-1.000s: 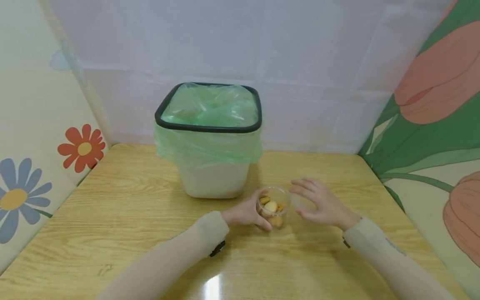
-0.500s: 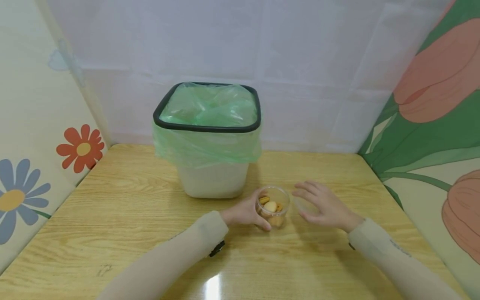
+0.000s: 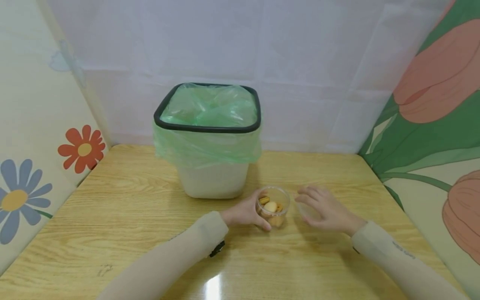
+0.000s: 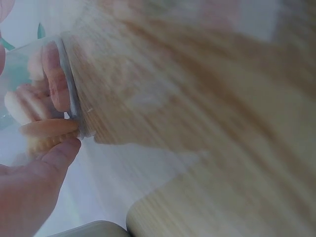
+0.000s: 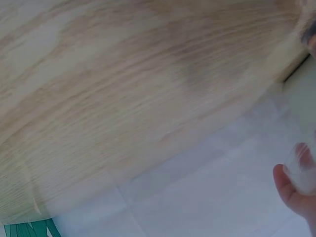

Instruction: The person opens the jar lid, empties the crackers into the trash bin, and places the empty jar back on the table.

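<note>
A clear plastic cup with several small cookies in it stands on the wooden table, right of the bin. My left hand grips its left side, with the thumb around the near wall. In the left wrist view the left thumb presses the cup near ridged, biscuit-like pieces. My right hand, to the right of the cup and apart from it, holds a thin transparent piece that looks like a round lid. Its outline is faint.
Behind the cup to the left stands a pale bin with a black rim and a green bag folded over it. A white cloth hangs behind the table, with flower-printed sheets at the sides.
My right hand has drifted slightly to the right and down, away from the cup, with the transparent piece. The left hand and cup stay in place.
</note>
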